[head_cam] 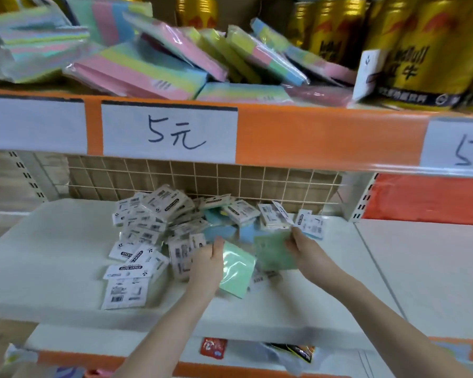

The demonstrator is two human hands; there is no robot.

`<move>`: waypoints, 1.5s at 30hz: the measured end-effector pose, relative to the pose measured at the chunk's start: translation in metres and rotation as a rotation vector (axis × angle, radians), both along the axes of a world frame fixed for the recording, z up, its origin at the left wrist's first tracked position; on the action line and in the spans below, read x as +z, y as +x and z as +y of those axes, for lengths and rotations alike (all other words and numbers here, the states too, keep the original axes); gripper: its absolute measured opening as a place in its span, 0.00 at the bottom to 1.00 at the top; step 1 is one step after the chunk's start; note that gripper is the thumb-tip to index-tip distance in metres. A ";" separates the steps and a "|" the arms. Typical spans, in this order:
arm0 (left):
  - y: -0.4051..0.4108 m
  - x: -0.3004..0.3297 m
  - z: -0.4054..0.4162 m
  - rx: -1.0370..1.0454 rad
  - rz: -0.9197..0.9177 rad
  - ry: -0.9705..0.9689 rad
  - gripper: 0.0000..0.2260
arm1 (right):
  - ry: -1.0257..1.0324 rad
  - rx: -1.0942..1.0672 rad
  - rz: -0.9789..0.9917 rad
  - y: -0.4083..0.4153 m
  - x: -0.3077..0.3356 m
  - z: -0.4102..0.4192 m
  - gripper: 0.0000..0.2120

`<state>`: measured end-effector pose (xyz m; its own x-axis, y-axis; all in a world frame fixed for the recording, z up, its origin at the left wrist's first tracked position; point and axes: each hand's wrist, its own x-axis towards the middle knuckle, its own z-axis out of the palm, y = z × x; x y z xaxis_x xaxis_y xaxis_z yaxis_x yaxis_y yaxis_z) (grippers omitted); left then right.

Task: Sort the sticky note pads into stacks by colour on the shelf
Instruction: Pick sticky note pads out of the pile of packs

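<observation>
A heap of wrapped sticky note pads (pixel 153 230) lies on the white shelf (pixel 52 255), most with their white labelled backs up, a few blue ones (pixel 246 233) showing. My left hand (pixel 206 266) grips a light green pad (pixel 238 271) at its left edge. Just to the right, my right hand (pixel 307 255) holds a darker green pad (pixel 275 252) by its right side. Both green pads sit low over the shelf at the heap's right front.
The orange-edged upper shelf (pixel 311 135) carries large multicolour pad packs (pixel 148 69) and gold drink cans (pixel 410 50), with a paper price label (pixel 170 132). A wire grid (pixel 202 184) backs the lower shelf. Bare shelf surface (pixel 421 268) lies to the right.
</observation>
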<state>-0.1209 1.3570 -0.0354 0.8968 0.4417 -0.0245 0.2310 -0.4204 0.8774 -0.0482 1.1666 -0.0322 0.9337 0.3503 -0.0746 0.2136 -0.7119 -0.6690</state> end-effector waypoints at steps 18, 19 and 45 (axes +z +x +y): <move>0.015 -0.033 -0.038 -0.187 0.014 0.226 0.11 | -0.322 0.057 -0.032 0.006 -0.014 -0.053 0.15; 0.014 -0.032 -0.037 -0.177 0.010 0.240 0.10 | -0.320 0.052 -0.038 0.004 -0.018 -0.053 0.15; 0.031 -0.018 -0.065 -0.943 -0.058 0.975 0.32 | -0.363 -0.002 -0.193 -0.051 -0.023 -0.120 0.39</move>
